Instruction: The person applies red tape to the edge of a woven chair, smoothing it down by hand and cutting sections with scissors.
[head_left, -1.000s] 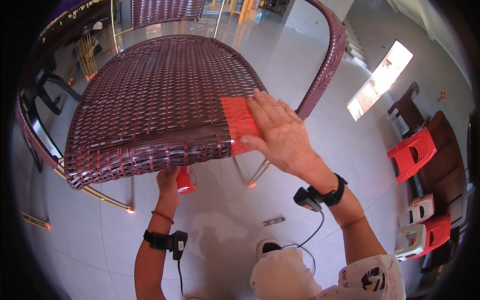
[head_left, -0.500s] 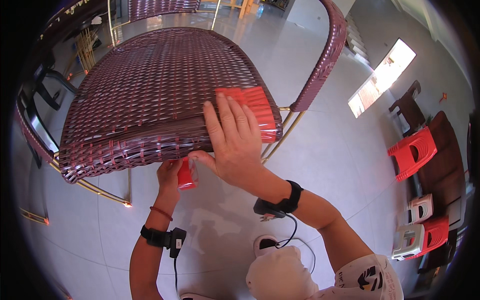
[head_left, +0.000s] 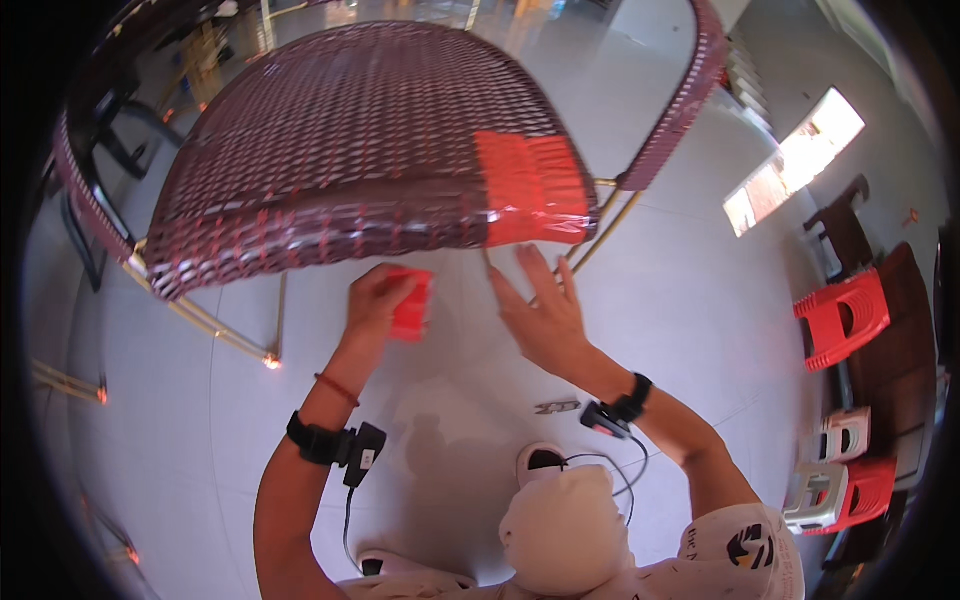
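Note:
The woven brown wicker chair [head_left: 350,130] stands in front of me, its seat edge toward me. Wide glossy red tape [head_left: 535,190] lies in overlapping strips across the seat's right front corner and over its edge. Just below the front edge, my left hand [head_left: 375,300] is closed around what looks like a roll of red tape [head_left: 410,308]. My right hand [head_left: 542,315] has its fingers apart, the tips close under the taped edge. Whether they touch the tape's underside is hidden. Nothing shows in its palm.
The chair's wicker armrest [head_left: 680,110] rises at the right, above gold metal legs [head_left: 610,235]. A small metal tool [head_left: 557,407] lies on the tiled floor near my right wrist. Red stools [head_left: 845,318] and a pale stool [head_left: 818,497] stand far right. Cables hang from both wrist straps.
My right hand has come off the top of the tape and down below the seat edge, its fingers spread. My left hand has drawn the roll out from beneath the edge, slightly toward the right.

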